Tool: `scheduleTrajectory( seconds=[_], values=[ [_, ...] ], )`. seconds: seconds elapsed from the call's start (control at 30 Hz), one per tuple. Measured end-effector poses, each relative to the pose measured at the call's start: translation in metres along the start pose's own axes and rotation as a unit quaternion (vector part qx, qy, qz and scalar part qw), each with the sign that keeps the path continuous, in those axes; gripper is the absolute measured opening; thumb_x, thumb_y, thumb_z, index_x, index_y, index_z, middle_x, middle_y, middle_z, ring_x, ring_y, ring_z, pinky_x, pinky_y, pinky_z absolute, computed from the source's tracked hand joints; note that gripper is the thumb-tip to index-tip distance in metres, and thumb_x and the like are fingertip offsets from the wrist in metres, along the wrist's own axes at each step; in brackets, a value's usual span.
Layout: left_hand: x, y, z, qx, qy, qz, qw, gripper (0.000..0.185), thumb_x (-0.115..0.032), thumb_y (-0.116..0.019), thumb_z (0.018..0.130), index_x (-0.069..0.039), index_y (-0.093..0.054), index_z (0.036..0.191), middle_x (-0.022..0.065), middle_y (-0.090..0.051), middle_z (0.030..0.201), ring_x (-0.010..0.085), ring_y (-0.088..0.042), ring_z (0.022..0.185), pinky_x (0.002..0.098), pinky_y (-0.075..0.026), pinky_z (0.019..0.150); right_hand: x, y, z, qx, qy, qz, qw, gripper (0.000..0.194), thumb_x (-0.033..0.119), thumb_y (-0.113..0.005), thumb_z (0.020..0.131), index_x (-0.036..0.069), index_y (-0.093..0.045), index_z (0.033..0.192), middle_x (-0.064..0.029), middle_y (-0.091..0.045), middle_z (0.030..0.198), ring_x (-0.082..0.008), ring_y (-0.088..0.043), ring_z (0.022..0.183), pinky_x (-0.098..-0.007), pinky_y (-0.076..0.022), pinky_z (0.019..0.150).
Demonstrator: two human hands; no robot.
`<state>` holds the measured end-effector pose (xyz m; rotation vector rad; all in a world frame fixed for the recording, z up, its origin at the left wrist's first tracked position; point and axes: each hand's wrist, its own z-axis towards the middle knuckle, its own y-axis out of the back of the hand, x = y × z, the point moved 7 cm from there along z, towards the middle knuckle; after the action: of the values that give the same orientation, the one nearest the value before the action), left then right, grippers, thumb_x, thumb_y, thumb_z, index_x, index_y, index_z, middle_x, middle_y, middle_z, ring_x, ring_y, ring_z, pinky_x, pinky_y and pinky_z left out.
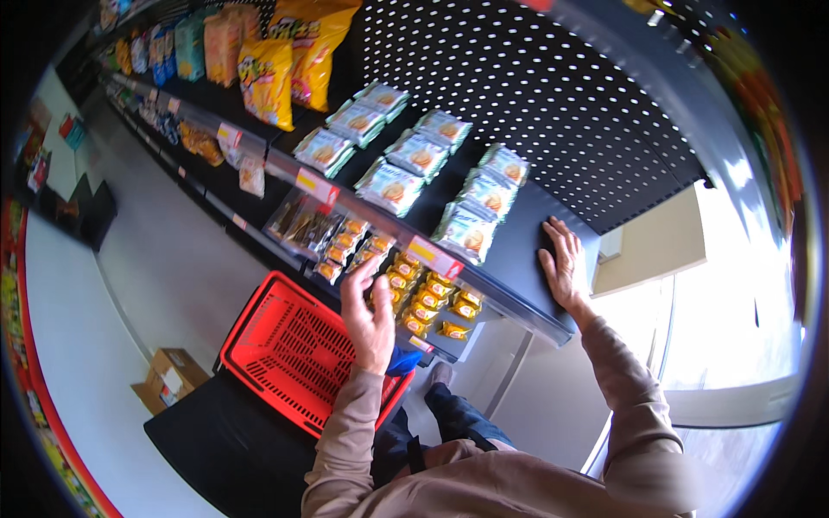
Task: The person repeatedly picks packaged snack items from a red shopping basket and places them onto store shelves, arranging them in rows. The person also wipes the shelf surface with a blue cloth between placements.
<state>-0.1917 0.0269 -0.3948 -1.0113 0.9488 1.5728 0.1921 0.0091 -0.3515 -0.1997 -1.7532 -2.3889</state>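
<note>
My right hand (563, 265) is at the bare right end of the black metal shelf (518, 265), palm down, with its thumb apart from the fingers and nothing held. Left of it, stacks of pale green and white biscuit packets (466, 230) stand in three rows running back from the shelf's front edge. My left hand (370, 317) is raised before the lower shelf, empty, fingers and thumb apart. Behind it are rows of small snacks in golden wrappers (424, 304), partly hidden by the hand. A red plastic shopping basket (291, 343) stands below and left of that hand.
Yellow snack bags (265, 84) stand farther left on the upper shelf. Price tags (435, 257) line its front rail. A perforated back panel (531, 97) rises behind. An opened cardboard box (171, 379) is on the floor beside a black surface (246, 447). Bright glazing lies right.
</note>
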Motion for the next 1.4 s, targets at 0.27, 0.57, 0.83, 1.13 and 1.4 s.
scheduleTrajectory(
  seconds=[0.27,0.57,0.83,1.13,1.4],
  values=[
    [-0.047,-0.114,0.058,0.194,-0.141,0.27,0.932,0.051,-0.032,-0.062,0.103,0.002,-0.053,0.14,0.0211,-0.065,0.128,0.038,-0.058,0.121,0.0492,-0.04,0.108,0.004,0.008,-0.004,-0.007,-0.004,0.008,1.0,0.054,0.031,-0.057,0.102,0.005,-0.051,0.148,-0.0197,-0.047,0.156,-0.0388,-0.038,0.149,-0.052,-0.0271,0.124],
    [-0.046,-0.138,0.057,0.217,-0.097,0.33,0.913,0.053,-0.036,-0.068,0.097,-0.001,-0.058,0.135,0.0199,-0.066,0.124,0.0378,-0.059,0.118,0.0517,-0.039,0.103,-0.006,0.012,-0.009,-0.062,-0.009,0.057,0.996,0.043,0.03,-0.062,0.101,0.005,-0.06,0.136,-0.0174,-0.054,0.148,-0.0387,-0.046,0.141,-0.052,-0.033,0.12],
    [-0.046,-0.147,0.046,0.205,-0.085,0.356,0.908,0.054,-0.042,-0.07,0.096,-0.001,-0.061,0.13,0.0197,-0.067,0.116,0.0364,-0.063,0.111,0.054,-0.042,0.098,0.049,-0.002,0.0,0.095,-0.205,0.408,0.884,0.057,0.04,-0.077,0.096,-0.008,-0.066,0.124,-0.0151,-0.074,0.098,-0.0173,-0.071,0.079,-0.0327,-0.0604,0.07],
    [-0.039,-0.163,0.033,0.234,-0.053,0.222,0.945,0.069,-0.033,-0.086,0.084,0.0,-0.059,0.137,0.0185,-0.068,0.12,0.0339,-0.066,0.109,0.0496,-0.048,0.098,0.036,-0.025,0.001,0.139,-0.211,0.561,0.789,0.056,0.021,-0.085,0.09,-0.007,-0.062,0.133,-0.0103,-0.074,0.101,-0.0135,-0.07,0.084,-0.0266,-0.0601,0.068],
    [-0.053,-0.157,0.023,0.309,-0.045,0.05,0.949,0.049,-0.014,-0.092,0.077,0.001,-0.068,0.117,0.013,-0.063,0.11,0.0253,-0.067,0.103,0.0374,-0.056,0.089,0.051,0.015,-0.011,0.052,-0.109,0.448,0.886,0.046,0.003,-0.084,0.08,0.001,-0.067,0.123,-0.0076,-0.065,0.112,-0.0157,-0.064,0.101,-0.0316,-0.0586,0.083]
  ],
)
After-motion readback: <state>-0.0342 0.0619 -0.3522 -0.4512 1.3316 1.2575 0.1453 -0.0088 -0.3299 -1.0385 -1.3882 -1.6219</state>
